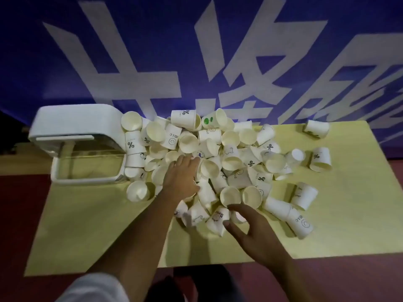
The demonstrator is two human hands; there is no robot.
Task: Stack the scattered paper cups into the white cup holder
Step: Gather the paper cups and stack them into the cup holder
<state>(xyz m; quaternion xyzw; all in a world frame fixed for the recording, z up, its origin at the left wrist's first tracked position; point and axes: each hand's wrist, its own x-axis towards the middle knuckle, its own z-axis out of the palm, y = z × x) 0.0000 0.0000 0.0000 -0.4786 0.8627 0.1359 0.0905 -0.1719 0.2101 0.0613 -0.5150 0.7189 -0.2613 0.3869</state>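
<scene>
so my right grip (250, 227) is nearest, fingers spread and loose over the near edge of the paper cups (231, 159), holding nothing. left grip (183, 175) lies flat-fingered on the middle of the pile, not pinching anything either. I'd say we're at the very start: grab a cup, nest a few, then carry them to the white cup holder (65, 123) at the far left of the counter (349, 214), which looks empty

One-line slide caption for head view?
Left hand and right hand reach into piled paper cups beside the white cup holder on a yellow table.
</scene>
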